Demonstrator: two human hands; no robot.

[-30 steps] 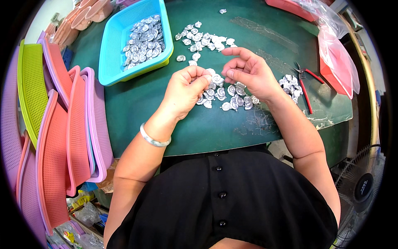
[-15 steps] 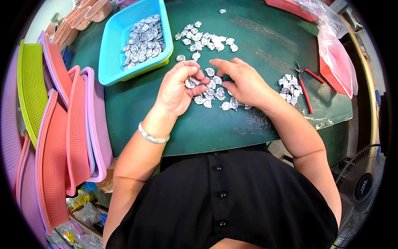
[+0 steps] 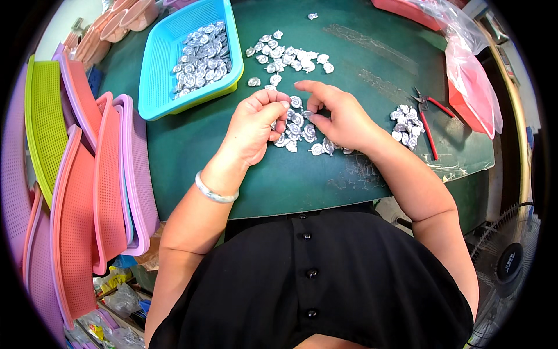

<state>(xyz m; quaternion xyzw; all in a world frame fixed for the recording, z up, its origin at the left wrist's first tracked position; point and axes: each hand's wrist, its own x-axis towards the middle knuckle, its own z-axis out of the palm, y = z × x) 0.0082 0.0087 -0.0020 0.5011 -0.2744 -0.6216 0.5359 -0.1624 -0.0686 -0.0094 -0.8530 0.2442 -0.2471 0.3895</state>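
Observation:
My left hand (image 3: 256,123) is closed, its fingers curled and the thumb pressed on the index finger. A small silver metal piece (image 3: 273,124) shows partly between these fingers; most of it is hidden. My right hand (image 3: 340,116) has its index finger stretched forward, while thumb and bent fingers close on another silver piece (image 3: 307,114) over the near pile. That pile of small round, swirl-patterned silver pieces (image 3: 309,133) lies between and under both hands. One more silver piece (image 3: 271,88) shows just beyond the left knuckles.
A blue basket (image 3: 152,70) of silver pieces stands at the far left. Loose pieces (image 3: 288,58) lie farther back. Red-handled pliers (image 3: 427,119) rest beside a small heap (image 3: 407,125) at right, near a pink bin (image 3: 468,107). Stacked baskets (image 3: 107,186) fill the left; a fan (image 3: 509,262) stands lower right.
My left hand has turned and closed further, hiding most of the silver piece that showed in its palm. The right thumb and fingers have closed on a piece from the pile.

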